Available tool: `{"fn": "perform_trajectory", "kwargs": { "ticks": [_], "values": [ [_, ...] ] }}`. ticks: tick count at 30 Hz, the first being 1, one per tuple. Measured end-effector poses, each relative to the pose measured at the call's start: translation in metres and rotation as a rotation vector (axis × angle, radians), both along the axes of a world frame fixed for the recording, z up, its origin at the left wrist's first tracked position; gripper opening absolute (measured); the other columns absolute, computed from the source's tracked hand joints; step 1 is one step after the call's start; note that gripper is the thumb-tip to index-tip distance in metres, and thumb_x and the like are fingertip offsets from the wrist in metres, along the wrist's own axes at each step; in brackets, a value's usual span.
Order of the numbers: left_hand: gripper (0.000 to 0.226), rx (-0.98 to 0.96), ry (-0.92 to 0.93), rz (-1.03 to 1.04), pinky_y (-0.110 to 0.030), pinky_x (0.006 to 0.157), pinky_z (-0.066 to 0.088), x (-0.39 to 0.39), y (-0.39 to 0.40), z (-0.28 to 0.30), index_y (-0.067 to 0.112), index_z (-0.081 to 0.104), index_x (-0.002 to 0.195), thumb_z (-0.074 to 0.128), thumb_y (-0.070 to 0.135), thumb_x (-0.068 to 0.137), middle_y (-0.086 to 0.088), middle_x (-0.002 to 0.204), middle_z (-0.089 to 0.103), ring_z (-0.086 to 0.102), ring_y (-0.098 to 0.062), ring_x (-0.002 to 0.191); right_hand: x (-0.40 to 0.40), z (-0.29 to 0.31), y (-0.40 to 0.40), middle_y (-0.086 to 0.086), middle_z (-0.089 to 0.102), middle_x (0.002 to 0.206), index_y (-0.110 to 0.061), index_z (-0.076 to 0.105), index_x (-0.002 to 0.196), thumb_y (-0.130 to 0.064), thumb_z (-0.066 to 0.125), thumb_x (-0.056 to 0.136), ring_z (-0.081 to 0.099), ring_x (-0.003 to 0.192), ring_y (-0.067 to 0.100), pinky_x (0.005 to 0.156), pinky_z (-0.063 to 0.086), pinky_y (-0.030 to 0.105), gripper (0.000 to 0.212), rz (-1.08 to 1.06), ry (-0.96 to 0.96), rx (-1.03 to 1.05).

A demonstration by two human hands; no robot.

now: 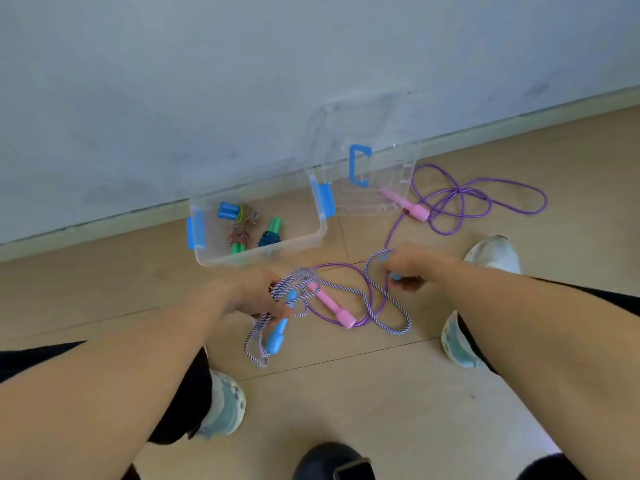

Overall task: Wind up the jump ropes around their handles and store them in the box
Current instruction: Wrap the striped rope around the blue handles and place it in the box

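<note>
Wood-look floor [346, 410] w/ a pale wall [207, 81] behind. Clear box [304, 242] w/ blue latches sits on floor near the wall, open; inside are three wound-up ropes: blue handles top left, green handles centre and right. Its clear lid [370, 161] w/ blue carry handle leans at the wall just right of the box.

Purple rope [485, 192] sprawls in loose loops right of the lid, one pink handle [412, 206] at the lid's lower edge, the other pink handle [334, 308] on the floor btwn the hands.

Striped blue-white rope [381, 299] loops across the purple one in front of the box. Left hand [256, 296] is closed around a bunch of its coils plus the blue handle [278, 330], which hangs down below the fist. Right hand [405, 268] pinches the rope's other end; a bit of blue shows under the fingers, prob. the 2nd handle, can't tell for sure.

Pale sneakers at both sides, black trouser legs.
</note>
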State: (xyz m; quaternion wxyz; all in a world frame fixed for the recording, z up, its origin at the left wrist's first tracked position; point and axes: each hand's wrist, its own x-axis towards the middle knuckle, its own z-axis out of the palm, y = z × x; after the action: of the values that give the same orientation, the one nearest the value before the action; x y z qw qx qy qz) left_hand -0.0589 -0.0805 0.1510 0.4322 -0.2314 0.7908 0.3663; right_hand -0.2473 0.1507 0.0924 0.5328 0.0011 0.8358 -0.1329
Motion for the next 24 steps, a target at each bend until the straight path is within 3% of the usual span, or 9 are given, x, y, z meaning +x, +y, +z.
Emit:
{"fn": "perform_trajectory", "kwargs": {
  "ticks": [3,5,10,14,18,21,24],
  "values": [
    [0.015,0.051,0.075,-0.014,-0.030,0.064,0.054,-0.011,-0.002,0.035,0.016,0.063,0.084,0.077,0.022,0.082,0.003,0.069,0.070,0.067,-0.014,0.066,-0.026,0.075,-0.014,0.010,0.069,0.078,-0.003,0.063,0.111,-0.023,0.056,0.090,0.062,0.050,0.015,0.051,0.054,0.024,0.030,0.298,-0.214,0.097],
    [0.013,0.042,0.149,-0.012,-0.030,0.065,0.055,-0.018,-0.004,0.061,0.016,0.062,0.083,0.074,0.020,0.084,0.003,0.069,0.069,0.068,-0.014,0.064,-0.041,0.125,-0.026,0.007,0.068,0.074,-0.008,0.063,0.121,-0.024,0.058,0.091,0.064,0.050,0.014,0.054,0.055,0.024,0.034,0.363,-0.213,0.077],
    [0.018,-0.032,0.398,0.140,-0.026,0.052,0.048,-0.034,-0.007,0.136,0.015,0.058,0.078,0.061,0.020,0.094,0.001,0.064,0.068,0.064,-0.008,0.051,-0.034,0.207,-0.046,0.011,0.069,0.091,-0.014,0.062,0.117,-0.013,0.061,0.090,0.070,0.071,0.023,0.074,0.058,0.035,0.027,0.434,-0.152,-0.092],
    [0.009,0.297,0.496,0.526,-0.031,0.049,0.054,-0.031,-0.003,0.181,0.007,0.053,0.096,0.051,0.014,0.102,-0.014,0.071,0.067,0.069,-0.024,0.057,0.009,0.188,-0.045,0.005,0.069,0.084,-0.020,0.065,0.105,-0.004,0.069,0.082,0.066,0.080,0.022,0.068,0.057,0.033,0.028,0.451,-0.016,-0.222],
    [0.014,0.370,0.648,0.733,-0.031,0.051,0.053,-0.027,-0.002,0.208,0.012,0.056,0.091,0.050,0.017,0.102,-0.011,0.070,0.063,0.062,-0.025,0.062,0.052,0.164,-0.054,-0.004,0.064,0.100,-0.030,0.060,0.115,-0.028,0.089,0.067,0.061,0.081,0.013,0.069,0.054,0.024,0.057,0.440,0.016,-0.409],
    [0.014,0.476,0.697,0.852,-0.028,0.049,0.055,-0.026,-0.005,0.223,0.014,0.059,0.094,0.052,0.024,0.101,-0.006,0.069,0.061,0.061,-0.019,0.061,0.073,0.155,-0.065,-0.008,0.066,0.093,-0.029,0.064,0.106,-0.047,0.083,0.071,0.059,0.077,0.002,0.066,0.046,0.012,0.043,0.473,0.223,-0.530],
    [0.017,0.543,0.758,0.962,-0.030,0.051,0.057,-0.030,-0.012,0.231,0.010,0.058,0.096,0.056,0.026,0.099,-0.006,0.068,0.059,0.062,-0.016,0.056,0.080,0.154,-0.077,0.004,0.073,0.093,-0.014,0.072,0.096,-0.046,0.067,0.086,0.067,0.081,0.016,0.080,0.056,0.028,0.034,0.316,0.331,-0.652]
  ]
}}
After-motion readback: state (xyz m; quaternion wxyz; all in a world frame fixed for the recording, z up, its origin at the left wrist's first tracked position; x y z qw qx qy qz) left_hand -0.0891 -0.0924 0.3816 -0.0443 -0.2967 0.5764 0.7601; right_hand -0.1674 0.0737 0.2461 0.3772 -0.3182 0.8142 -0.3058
